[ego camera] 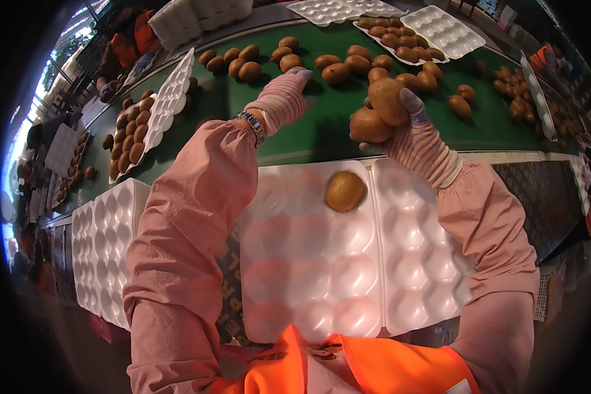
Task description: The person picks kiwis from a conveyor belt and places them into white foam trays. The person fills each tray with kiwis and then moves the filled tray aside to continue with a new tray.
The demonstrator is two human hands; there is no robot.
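Observation:
My right hand [416, 128], in a striped knit glove, holds two brown kiwifruit above the green conveyor belt [285, 138]. One kiwifruit [388, 101] rests against the thumb; the other kiwifruit [370, 124] sits lower, by the fingers. My left hand [285, 98], gloved alike, reaches over the belt with thumb and fingers apart. Its fingertips are close to a loose kiwifruit [290, 62]; whether they touch is unclear. Directly before me lies an unfolded white moulded tray [310, 236] with round hollows. A single kiwifruit [345, 191] occupies a hollow in its top row.
Loose kiwifruit [336, 74] lie scattered along the belt. Filled trays stand at the left [130, 133] and far side [399, 42]. A stack of white trays [108, 246] is by my left elbow. People in orange vests [138, 37] work across the belt and farther right.

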